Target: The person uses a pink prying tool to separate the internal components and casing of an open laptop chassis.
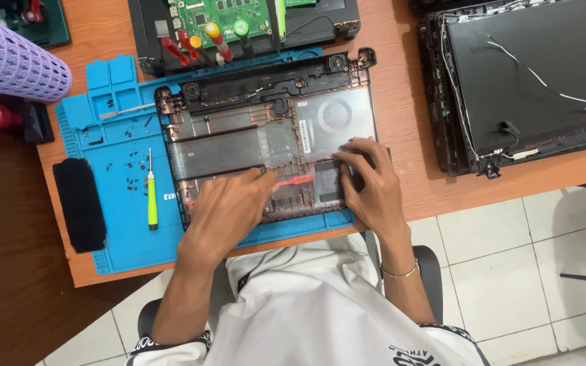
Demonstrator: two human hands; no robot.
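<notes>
An opened laptop bottom case (239,146) lies on a blue repair mat (116,203) on a wooden desk. My left hand (228,210) rests on the case's near edge, its fingers by a small red tool (295,180). My right hand (367,179) presses fingers down on a dark rectangular part (328,181) in the case's near right corner. Whether the red tool is gripped is unclear.
A yellow-green screwdriver (151,193) and loose screws lie on the mat's left side. A black pad (79,203) sits at the left. A second laptop base with a green board (228,17) and screwdrivers stands behind. A laptop lid (530,81) lies right. A purple mesh basket (11,61) stands far left.
</notes>
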